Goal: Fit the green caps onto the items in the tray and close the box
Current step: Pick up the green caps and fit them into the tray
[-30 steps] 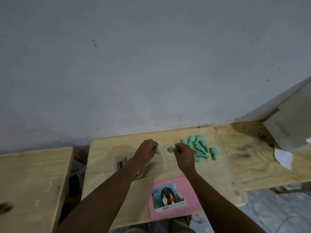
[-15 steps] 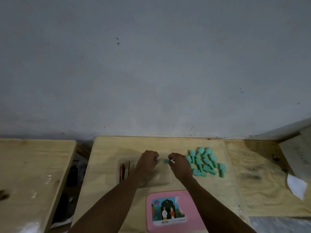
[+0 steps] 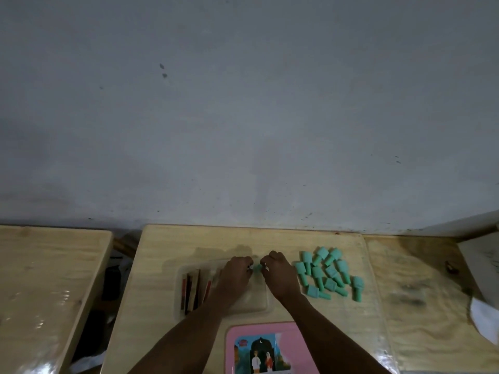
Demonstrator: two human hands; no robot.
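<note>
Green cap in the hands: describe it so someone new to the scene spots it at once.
Look at the middle wooden table, above the far edge of the clear tray. There the left hand and right hand meet, pinching one green cap between their fingertips. Unlike the pile of caps lying loose to the right, it is the only one held.
</note>
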